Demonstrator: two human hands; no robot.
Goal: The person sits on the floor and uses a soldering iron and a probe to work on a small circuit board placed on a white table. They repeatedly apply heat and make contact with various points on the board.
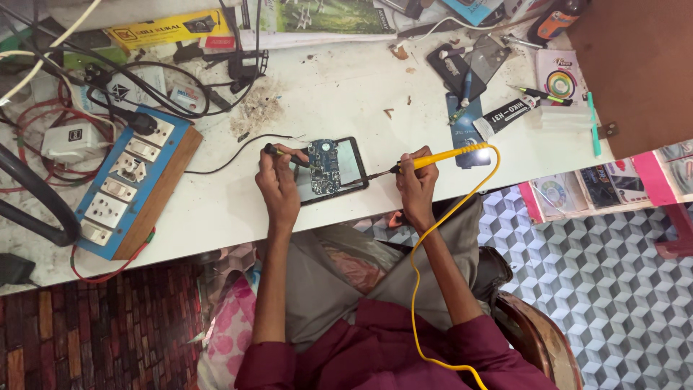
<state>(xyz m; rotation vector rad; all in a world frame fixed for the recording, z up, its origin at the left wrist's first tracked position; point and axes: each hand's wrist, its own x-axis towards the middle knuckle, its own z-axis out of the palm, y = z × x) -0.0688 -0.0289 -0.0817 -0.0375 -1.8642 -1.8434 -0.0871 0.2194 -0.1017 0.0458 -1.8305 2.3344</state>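
Observation:
A blue circuit board (324,167) lies on a dark tablet-like panel (351,170) near the front edge of the white workbench (216,209). My right hand (414,187) grips a yellow soldering iron (442,157), its dark tip pointing left toward the board. A yellow cord (426,238) runs from the iron down across my lap. My left hand (277,186) pinches a thin dark probe with a black wire (231,153) and rests it against the board's left edge.
A blue switchboard on a wooden base (130,189) sits at the left among tangled cables (43,123). Tools, a tube (509,114), discs and boxes crowd the back and right of the bench. A patterned floor (621,274) lies at the right.

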